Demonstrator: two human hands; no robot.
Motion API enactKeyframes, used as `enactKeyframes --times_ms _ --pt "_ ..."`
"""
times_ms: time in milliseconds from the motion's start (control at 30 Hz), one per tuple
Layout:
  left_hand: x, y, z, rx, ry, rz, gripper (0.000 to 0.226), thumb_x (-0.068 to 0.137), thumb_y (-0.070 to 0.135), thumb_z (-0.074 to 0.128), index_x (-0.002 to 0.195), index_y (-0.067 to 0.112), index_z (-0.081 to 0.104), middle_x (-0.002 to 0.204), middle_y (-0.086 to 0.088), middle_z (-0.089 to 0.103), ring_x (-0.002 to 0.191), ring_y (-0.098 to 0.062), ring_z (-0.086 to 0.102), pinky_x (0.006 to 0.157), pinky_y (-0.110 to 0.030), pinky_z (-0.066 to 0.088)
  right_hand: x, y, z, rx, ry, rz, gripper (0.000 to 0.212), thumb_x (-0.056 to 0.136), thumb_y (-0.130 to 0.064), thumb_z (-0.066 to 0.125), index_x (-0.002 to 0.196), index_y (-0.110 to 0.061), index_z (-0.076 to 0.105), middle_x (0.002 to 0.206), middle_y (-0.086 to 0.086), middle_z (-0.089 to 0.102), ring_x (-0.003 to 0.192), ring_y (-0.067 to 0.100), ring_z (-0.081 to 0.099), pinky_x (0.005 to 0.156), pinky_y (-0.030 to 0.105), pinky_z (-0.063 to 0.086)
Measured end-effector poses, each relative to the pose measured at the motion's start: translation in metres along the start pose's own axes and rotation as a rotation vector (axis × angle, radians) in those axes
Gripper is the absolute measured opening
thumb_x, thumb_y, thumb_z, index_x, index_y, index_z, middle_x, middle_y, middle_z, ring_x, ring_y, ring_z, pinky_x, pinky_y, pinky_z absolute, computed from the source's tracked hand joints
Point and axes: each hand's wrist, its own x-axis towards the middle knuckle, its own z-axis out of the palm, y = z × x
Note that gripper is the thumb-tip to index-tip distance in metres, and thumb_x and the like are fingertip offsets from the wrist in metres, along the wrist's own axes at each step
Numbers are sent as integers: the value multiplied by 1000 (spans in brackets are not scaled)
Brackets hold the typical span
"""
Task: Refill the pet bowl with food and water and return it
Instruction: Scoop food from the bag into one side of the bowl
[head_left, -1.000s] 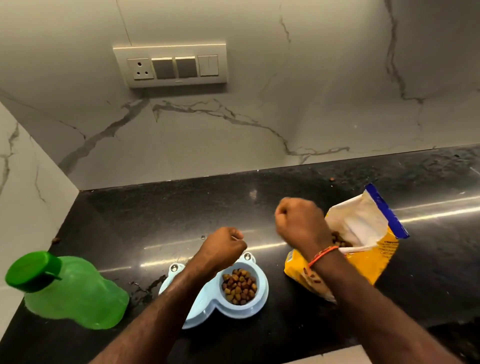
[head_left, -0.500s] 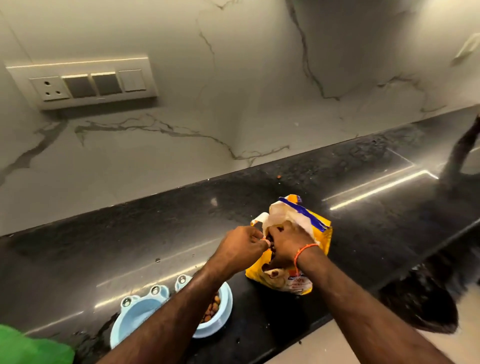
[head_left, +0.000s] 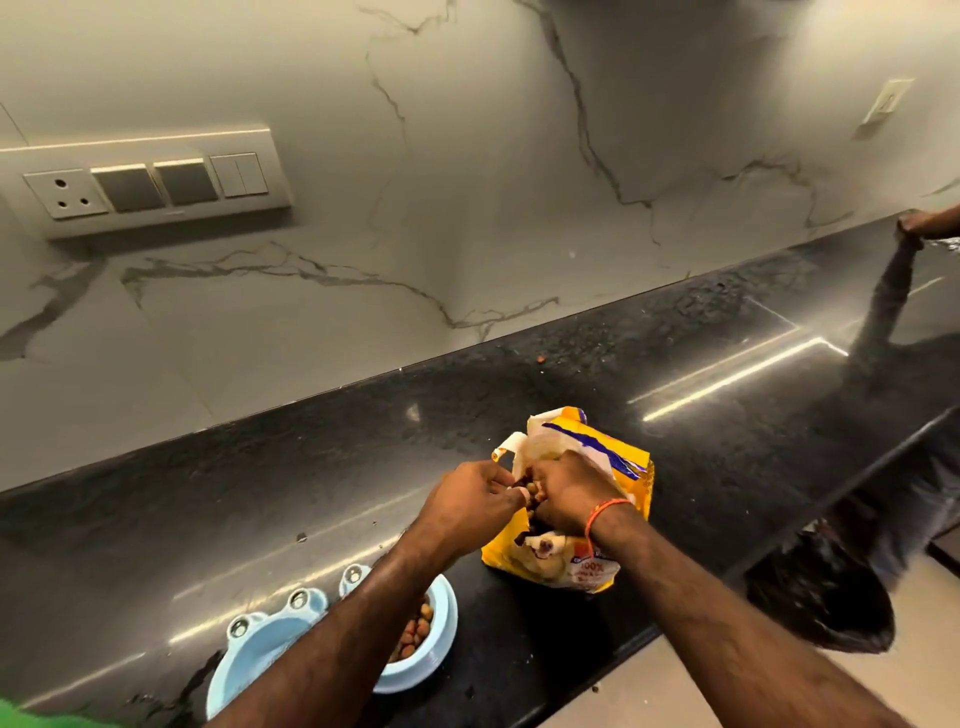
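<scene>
Now, hands: both meet at the mouth of the yellow food bag (head_left: 597, 519), above the dark table (head_left: 519, 395).
Left hand: the left hand (head_left: 467, 501) reaches in from the lower left; its fingers (head_left: 506, 501) are curled toward the bag's opening, touching the kibble (head_left: 532, 491) gathered there, and it seems to pinch the torn white flap, though the grip itself is hard to read.
Right hand: the right hand (head_left: 569, 493), with an orange thread band (head_left: 605, 514) at the wrist, is cupped at the bag's mouth, fingers curled round a clump of brown kibble.
Food bag: it lies tilted on the table, its opened top with a blue stripe toward the wall, a dog's face printed on the lower front.
Pet bowl: the pale blue double pet bowl (head_left: 260, 649) sits on the table near the front edge, left of the bag and apart from it, partly hidden under the left forearm.
Bowl contents: the right compartment holds brown pellets (head_left: 415, 631); the left compartment looks bare.
Green object: a sliver of green (head_left: 31, 717) shows at the bottom left corner.
Wall: marbled white, with a switch plate (head_left: 150, 182) at upper left.
Stray piece: one pellet (head_left: 542, 358) lies near the wall behind the bag.
</scene>
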Motion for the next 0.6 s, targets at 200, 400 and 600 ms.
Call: enactKeyframes --times_ms 200,400,600 --pt "-2 -4 -3 -65 -9 -22 20 94 39 69 105 24 75 99 7 76 93 -12 70 83 -37 60 3 0 -17 137 -16 56 21 84 -25 78 99 -25 64 103 4 68 100 22 64 89 35 55" --pt "-5 -7 -6 -171 -25 -67 18 93 38 71 101 24 76 98 4 77 96 -16 72 87 -48 62 7 4 -27 313 -3 86 25 87 -23 74 109 -22 65 99 2 67 92 16 62 77 32 55" --pt "-8 -9 -9 -251 -43 -96 18 97 33 68 105 19 76 104 -3 75 94 -16 69 86 -43 62 10 7 -28 466 -9 81 12 87 -21 72 97 -16 67 103 9 72 90 17 65 75 33 56"
